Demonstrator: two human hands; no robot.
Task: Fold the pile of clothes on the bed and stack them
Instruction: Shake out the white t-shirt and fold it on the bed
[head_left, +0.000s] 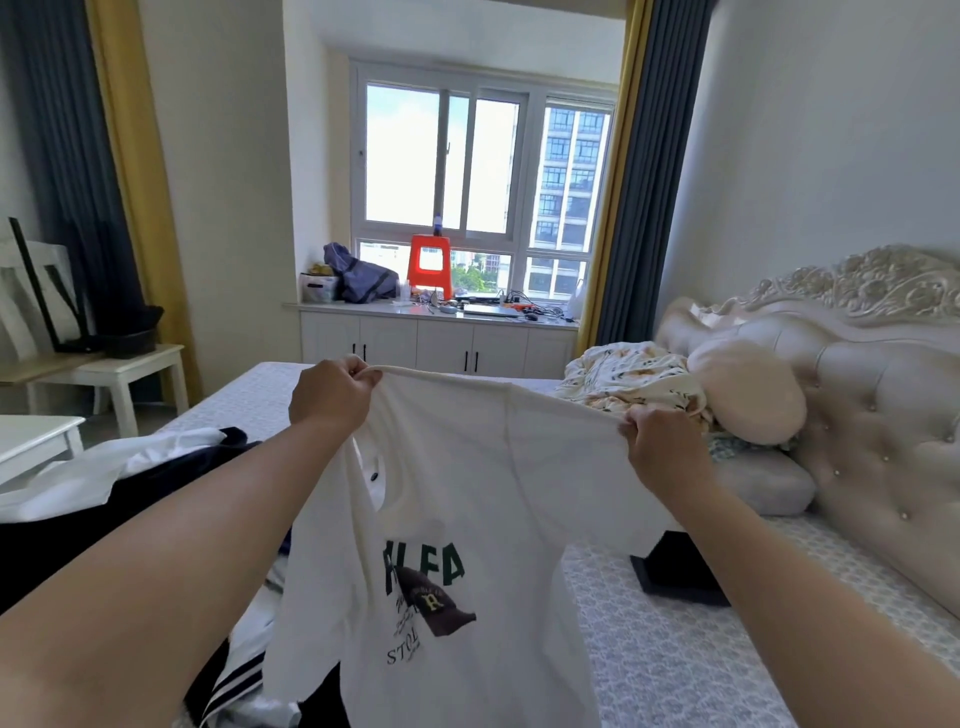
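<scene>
- The left hand (332, 395), just left of the frame's centre, has its grip clenched on the top edge of a white T-shirt (447, 519), the cloth bunched between thumb and fingers.
- The right hand (662, 441), right of centre, pinches the same edge — its grip closed on the fabric, knuckles toward the camera.
- The T-shirt hangs between the two hands, held up above the bed (675, 649), and falls to the bottom edge of the frame; its print of green letters and a dark cap sits in the lower middle.
- A pile of clothes (130, 483), white and navy, lies on the bed at the left of the frame, partly behind the left forearm; a navy piece with white stripes shows at the lower left.
- A dark folded item (675, 571) rests on the bed at the right, just below the right forearm — what it is cannot be told.
- At the right, a floral quilt (623, 374) and a cream pillow (748, 395) lie against the tufted headboard (857, 374).
- An orange stool (430, 267) stands on the window ledge at the upper middle.
</scene>
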